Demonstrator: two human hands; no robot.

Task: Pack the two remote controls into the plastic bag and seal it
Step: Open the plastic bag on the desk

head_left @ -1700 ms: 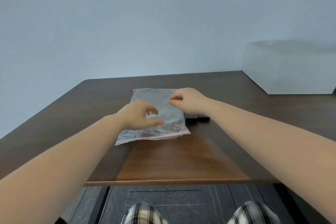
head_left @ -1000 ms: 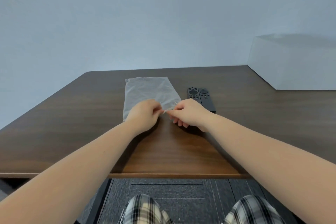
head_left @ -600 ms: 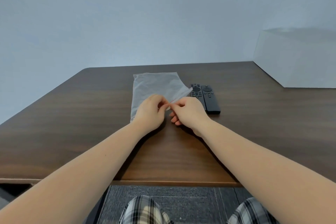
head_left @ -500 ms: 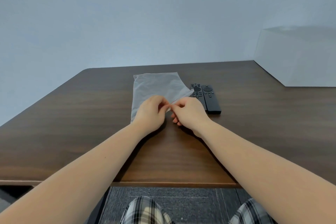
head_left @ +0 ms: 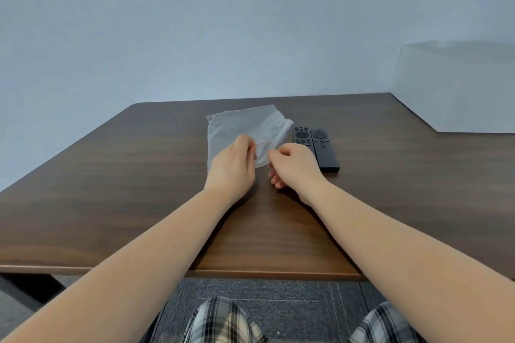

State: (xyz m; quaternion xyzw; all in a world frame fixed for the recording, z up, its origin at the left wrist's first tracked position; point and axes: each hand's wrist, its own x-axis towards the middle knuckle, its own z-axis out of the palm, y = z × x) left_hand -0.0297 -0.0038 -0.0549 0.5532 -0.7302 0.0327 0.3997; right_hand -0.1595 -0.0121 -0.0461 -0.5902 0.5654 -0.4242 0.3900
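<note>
Between left hand and right hand, both pinching the plastic bag mouth open; remote controls just beside, still unpacked.

You sit in a plain home or office room, dark wood desk, bare pale wall, grey carpet, plaid trousers.

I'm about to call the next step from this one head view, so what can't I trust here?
- Whether the plastic bag mouth is open yet: the left hand and right hand cover its near edge.
- Near end of the left remote: hidden behind the right hand.
- Button labels on the right remote: too small.
- The pale box at right: cut off by the frame edge.
</note>
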